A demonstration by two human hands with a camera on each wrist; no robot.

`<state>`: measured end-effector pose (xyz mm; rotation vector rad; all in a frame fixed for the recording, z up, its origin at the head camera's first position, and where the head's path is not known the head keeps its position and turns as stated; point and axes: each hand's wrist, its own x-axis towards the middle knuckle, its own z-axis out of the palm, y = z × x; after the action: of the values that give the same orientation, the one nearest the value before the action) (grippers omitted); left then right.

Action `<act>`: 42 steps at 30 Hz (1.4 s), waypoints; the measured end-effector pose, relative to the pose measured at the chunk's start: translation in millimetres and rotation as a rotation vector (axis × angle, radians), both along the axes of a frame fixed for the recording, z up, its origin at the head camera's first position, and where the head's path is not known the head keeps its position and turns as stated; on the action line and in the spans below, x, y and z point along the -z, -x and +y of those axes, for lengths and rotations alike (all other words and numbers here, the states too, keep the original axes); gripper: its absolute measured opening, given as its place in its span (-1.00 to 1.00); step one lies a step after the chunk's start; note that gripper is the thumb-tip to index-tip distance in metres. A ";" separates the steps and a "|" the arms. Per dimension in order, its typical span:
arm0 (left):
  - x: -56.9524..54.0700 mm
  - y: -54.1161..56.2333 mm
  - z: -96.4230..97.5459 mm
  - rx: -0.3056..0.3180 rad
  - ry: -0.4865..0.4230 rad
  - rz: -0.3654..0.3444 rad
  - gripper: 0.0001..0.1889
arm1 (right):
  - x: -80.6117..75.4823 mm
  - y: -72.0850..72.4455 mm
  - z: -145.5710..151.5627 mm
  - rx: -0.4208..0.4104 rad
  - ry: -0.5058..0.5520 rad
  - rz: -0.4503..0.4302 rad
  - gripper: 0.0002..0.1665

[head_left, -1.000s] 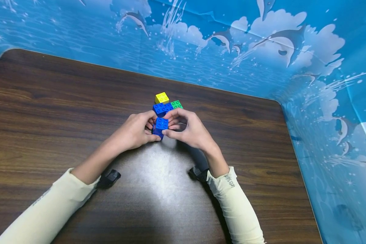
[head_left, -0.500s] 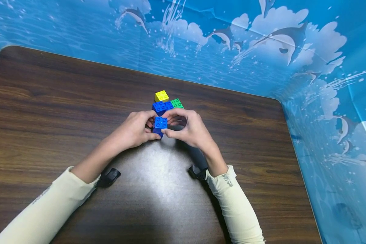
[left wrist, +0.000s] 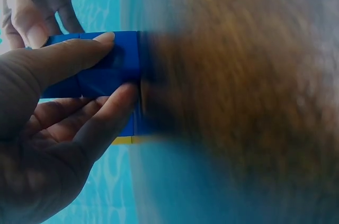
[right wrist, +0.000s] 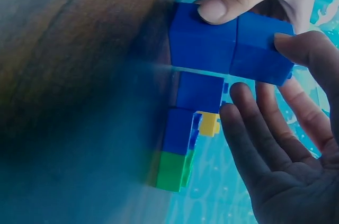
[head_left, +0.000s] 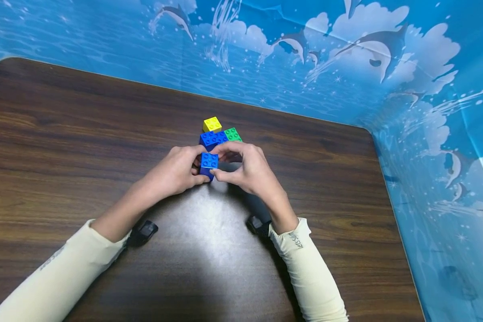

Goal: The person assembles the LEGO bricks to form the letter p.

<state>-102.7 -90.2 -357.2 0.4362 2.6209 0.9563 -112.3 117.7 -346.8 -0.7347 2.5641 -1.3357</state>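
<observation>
Broad table (head_left: 84, 120), far edge (head_left: 265, 109) well off

It runs wide either side. Our left hand (head_left: 178, 170) pinches the base, our right hand (head_left: 247, 169) the top, of a blue stack (head_left: 209, 166), studs up, long axis vertical, just beside other bricks (head_left: 208, 139).

My left hand (head_left: 177, 167) and right hand (head_left: 251, 170) are bare. A close-fitting cream left sleeve (head_left: 52, 277) and matching right sleeve (head_left: 311, 279) cover my forearms, their cuffs loose and slightly wavy. Small dark lettering (head_left: 296, 240) marks the right cuff; fainter print (head_left: 51, 258) runs along the left sleeve. A boxy black left wrist camera (head_left: 144, 232) and black right wrist camera (head_left: 258, 225) sit at the cuffs.
</observation>
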 end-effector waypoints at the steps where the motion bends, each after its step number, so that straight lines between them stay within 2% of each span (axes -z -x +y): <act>1: -0.3 0.7 0.0 -0.001 -0.005 -0.005 -0.49 | -0.8 -0.1 0.5 0.004 0.000 -0.001 -0.66; 7: -2.1 3.2 -3.3 0.021 -0.059 -0.028 -0.47 | -0.2 1.5 1.9 0.008 0.021 -0.016 -0.64; 16: -6.9 2.6 -18.6 0.090 -0.220 -0.077 -0.56 | 6.9 -0.4 -1.9 0.014 0.057 -0.031 -0.60; 21: -9.3 2.1 -20.2 0.075 -0.202 -0.058 -0.62 | 8.7 -0.1 0.5 0.002 0.064 -0.068 -0.59; 26: -8.5 1.8 -17.8 0.053 -0.212 -0.048 -0.63 | 4.2 2.2 9.9 -0.010 0.059 -0.112 -0.55; 34: -5.7 2.7 -13.8 0.045 -0.246 -0.053 -0.66 | -4.1 11.5 35.0 0.091 0.100 -0.128 -0.54; 42: -5.5 3.6 -18.0 0.033 -0.245 -0.053 -0.65 | -2.9 31.0 41.5 0.184 0.027 -0.091 -0.68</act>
<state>-106.3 -108.2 -351.7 0.5032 2.4509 1.2664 -143.4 159.2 -343.9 -0.4401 2.5981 -1.4228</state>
